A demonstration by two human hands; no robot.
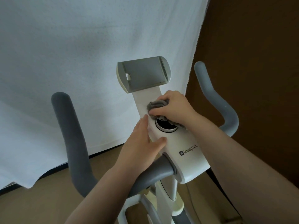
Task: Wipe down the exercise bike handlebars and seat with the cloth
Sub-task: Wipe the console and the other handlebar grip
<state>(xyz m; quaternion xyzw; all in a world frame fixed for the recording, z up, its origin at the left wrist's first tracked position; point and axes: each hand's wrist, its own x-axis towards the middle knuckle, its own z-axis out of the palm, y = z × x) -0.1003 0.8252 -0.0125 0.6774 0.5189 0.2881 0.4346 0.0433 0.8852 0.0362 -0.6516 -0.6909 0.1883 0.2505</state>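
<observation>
The grey microfibre cloth (157,105), bunched into a wad, is sitting just right of the frame's centre, on the white console housing (163,141) of the exercise bike, directly above the round black-faced dial (165,125). The right hand (175,106) is pressing down on it, fingers curled over and closed around the folds, with a loose flap trailing past the dial's right edge. That clamped grip is probably keeping the wad firm enough to scrub the plastic around the dial.

The left hand (142,143) is lying flat against the housing's left edge, fingers extended and close together, thumb resting on top; it is gripping nothing, and seems to be steadying the console against the rubbing.

Above the cloth, the grey tablet holder (144,74) is tilting up toward the top centre. The left handlebar (71,139), dark grey foam, is curving through the lower left; the right handlebar (215,97) is rising at right. Neither is being touched, so the handlebars proper appear still to be done, and the seat is out of view.

A white textured sheet (72,70) is hanging behind, filling the upper left, brown wall (258,62) at right, tan floor (40,206) along the bottom.
</observation>
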